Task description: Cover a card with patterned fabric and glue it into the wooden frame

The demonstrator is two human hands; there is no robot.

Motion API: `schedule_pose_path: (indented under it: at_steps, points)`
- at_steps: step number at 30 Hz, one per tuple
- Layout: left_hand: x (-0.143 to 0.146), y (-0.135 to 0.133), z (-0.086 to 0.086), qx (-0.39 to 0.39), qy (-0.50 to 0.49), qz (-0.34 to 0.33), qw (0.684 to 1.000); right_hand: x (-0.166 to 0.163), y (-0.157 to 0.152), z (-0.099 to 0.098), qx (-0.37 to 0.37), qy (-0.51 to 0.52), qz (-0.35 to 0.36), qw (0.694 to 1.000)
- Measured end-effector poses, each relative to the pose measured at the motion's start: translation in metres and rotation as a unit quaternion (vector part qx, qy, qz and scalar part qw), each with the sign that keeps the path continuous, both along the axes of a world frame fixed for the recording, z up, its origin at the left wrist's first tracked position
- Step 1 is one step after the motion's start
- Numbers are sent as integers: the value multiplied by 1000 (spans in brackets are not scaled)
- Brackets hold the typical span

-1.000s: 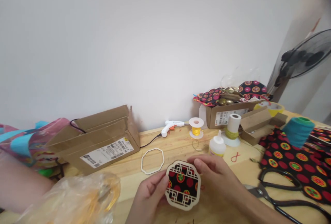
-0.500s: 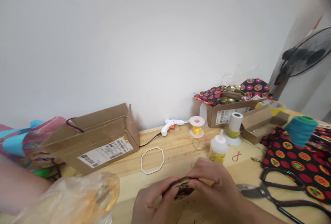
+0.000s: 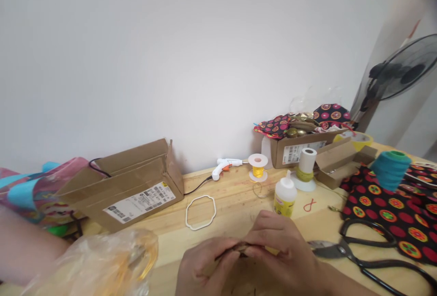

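Observation:
Both of my hands meet at the bottom middle of the view, thumbs and fingers pinching a small dark, brown-edged piece between them. It is seen nearly edge-on now, so most of its surface is hidden by my fingers. My left hand grips its left end, and my right hand its right end. Just beyond my right hand stands a glue bottle with a yellow label. Black-handled scissors lie to the right of my right wrist. A white frame-shaped outline rests on the table beyond my left hand.
A cardboard box stands at left, near a clear plastic bag and a person's arm. Behind are a glue gun, a yellow thread spool and a filled box. Patterned fabric and a teal thread cone lie right.
The piece in my hands has tilted from showing its red and black patterned face to nearly edge-on. My fingertips have drawn closer together. The view has shifted slightly.

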State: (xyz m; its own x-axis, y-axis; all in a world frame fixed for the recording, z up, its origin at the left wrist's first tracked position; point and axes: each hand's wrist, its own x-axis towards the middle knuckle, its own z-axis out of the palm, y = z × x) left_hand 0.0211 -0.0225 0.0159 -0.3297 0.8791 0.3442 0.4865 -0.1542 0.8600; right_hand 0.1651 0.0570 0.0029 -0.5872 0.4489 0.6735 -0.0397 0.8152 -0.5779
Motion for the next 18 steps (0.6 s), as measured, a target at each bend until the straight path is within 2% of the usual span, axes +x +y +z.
schedule_pose_path:
  at_steps: [4,8,10,14,18]
  points:
    - [-5,0,-1,30,26,-35,999,0,-1,-2,7,-7,14,1000]
    - [-12,0,-5,68,53,-99,991,-2,1,-6,31,30,20,999]
    - [-13,0,-8,69,17,-83,994,-2,2,-5,23,54,8,998]
    - [-13,0,-17,61,-72,5,996,0,5,-1,-16,54,-15,998]
    - [-13,0,-16,87,-91,-9,992,3,5,3,13,44,-19,999]
